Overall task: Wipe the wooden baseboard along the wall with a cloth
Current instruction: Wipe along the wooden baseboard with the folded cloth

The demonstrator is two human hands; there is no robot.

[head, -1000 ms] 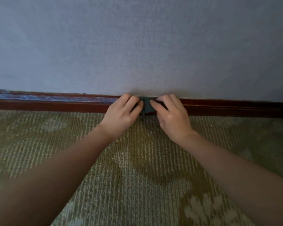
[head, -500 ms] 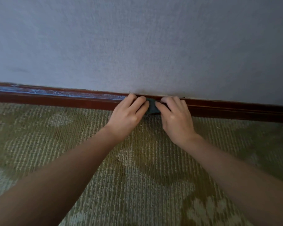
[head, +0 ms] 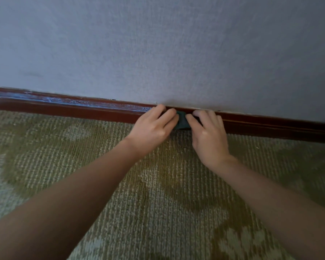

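Location: floor level, facing a pale grey-blue textured wall (head: 158, 44) that meets patterned green carpet (head: 158, 203).
Baseboard: the dark red-brown wooden baseboard (head: 73, 111) runs the full width of the view, sloping slightly down toward the right.
Baseboard surface: left of the hands the upper face carries a pale bluish streaked sheen; right of the hands it reads dark and even, with a thin lengthwise line.
Cloth: a small dark teal cloth (head: 182, 122), bunched, sits against the face of the baseboard between the two hands; only a narrow part shows.
Left hand: the left hand (head: 154, 128) has bent fingers laid over the cloth's left end, fingertips reaching the top edge of the baseboard, holding the cloth to the wood.
Right hand: the right hand (head: 208, 136) does likewise on the cloth's right end, fingers bent and gripping it.
Spacing: the hands are just beside each other, nearly touching.
Forearms: both bare, extended over the carpet.
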